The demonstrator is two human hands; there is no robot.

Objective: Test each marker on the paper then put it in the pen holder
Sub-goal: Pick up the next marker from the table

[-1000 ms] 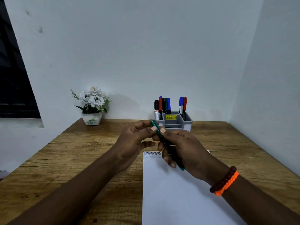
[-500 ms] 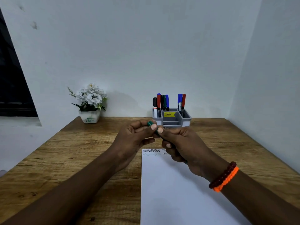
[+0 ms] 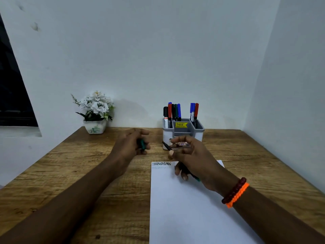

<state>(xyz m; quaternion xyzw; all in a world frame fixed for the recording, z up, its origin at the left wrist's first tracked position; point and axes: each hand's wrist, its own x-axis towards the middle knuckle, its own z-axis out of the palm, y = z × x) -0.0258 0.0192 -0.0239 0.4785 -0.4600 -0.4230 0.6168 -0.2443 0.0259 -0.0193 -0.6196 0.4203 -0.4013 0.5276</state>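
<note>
A wooden table stands against a white wall. A white pot of white flowers sits at the table's far left edge, touching the wall. A dark window occupies the left wall.

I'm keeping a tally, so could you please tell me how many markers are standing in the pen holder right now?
7 visible in the pen holder: five in its left compartment, black, red, dark green and two blue, and two in its right compartment, blue and red. More may be hidden.
</note>
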